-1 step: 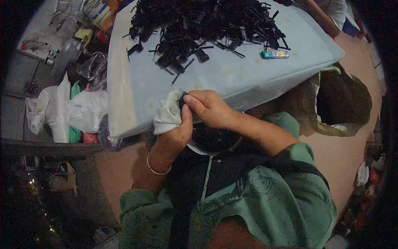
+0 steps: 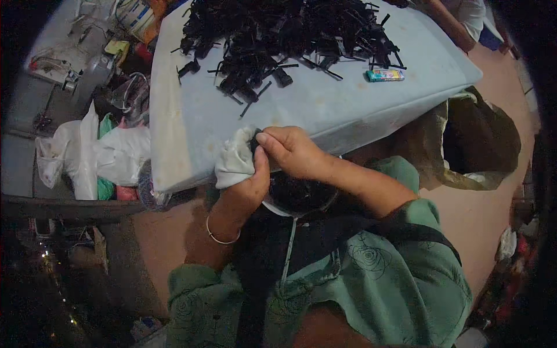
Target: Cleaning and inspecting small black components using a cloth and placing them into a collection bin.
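My left hand (image 2: 248,184), its fingers wrapped in a white cloth or glove (image 2: 232,165), is closed round a small black part (image 2: 255,140). From the other side my right hand (image 2: 299,152) pinches that same part between thumb and fingers. Most of the part is hidden by the fingers, so its shape cannot be made out. Both hands meet over the near edge of a pale covered table (image 2: 325,110). Below them, at my lap, a light-rimmed bowl (image 2: 278,212) contains dark pieces. Farther back lies a large heap of black plastic parts (image 2: 278,40) with thin strips sticking out.
A small colourful packet (image 2: 384,76) lies right of the heap. White plastic bags (image 2: 87,153) and metal machinery (image 2: 96,75) stand at left. A large open dark sack (image 2: 478,139) is on the floor at right. Another person's arm (image 2: 449,26) shows at the far right.
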Tool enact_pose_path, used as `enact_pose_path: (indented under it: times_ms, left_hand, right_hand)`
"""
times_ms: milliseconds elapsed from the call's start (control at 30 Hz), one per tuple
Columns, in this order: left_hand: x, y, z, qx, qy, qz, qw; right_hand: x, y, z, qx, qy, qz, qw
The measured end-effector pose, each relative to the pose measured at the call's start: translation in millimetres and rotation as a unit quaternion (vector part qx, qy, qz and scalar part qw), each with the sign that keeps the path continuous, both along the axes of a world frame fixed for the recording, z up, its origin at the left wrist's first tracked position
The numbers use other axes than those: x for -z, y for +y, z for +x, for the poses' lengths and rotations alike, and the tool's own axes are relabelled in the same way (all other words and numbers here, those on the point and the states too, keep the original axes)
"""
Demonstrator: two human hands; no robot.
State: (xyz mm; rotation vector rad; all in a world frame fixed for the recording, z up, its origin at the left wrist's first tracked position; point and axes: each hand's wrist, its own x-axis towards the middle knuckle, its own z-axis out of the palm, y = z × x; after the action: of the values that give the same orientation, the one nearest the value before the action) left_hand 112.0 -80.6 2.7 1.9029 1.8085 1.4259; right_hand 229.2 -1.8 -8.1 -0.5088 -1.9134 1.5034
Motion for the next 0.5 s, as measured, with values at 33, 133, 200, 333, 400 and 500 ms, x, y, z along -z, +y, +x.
enact_pose_path:
  times_ms: [33,133,200,333,400,500]
  left_hand:
    - [0,-1,0,-0.008,0.058,0.006,0.998]
    - [-14,-5,5,-0.037,0.14,-0.017,0.989]
    - [-15,-6,9,-0.058,0.163,-0.045,0.984]
    - [-9,-3,7,-0.018,-0.078,0.001,0.997]
    - [-13,-3,6,-0.018,-0.013,0.004,1.0]
    - [-24,-6,11,-0.064,0.142,-0.075,0.985]
  right_hand:
    - [4,-1,-2,0.002,0.0,-0.001,1.0]
    - [10,-2,-5,-0.002,-0.013,-0.016,1.0]
    - [6,-2,-2,-0.025,-0.01,-0.007,1.0]
    - [6,5,-1,-0.091,0.041,-0.037,0.994]
    - [5,4,0,-0.057,0.035,0.025,0.997]
    - [3,-2,-2,-0.044,0.036,-0.033,0.998]
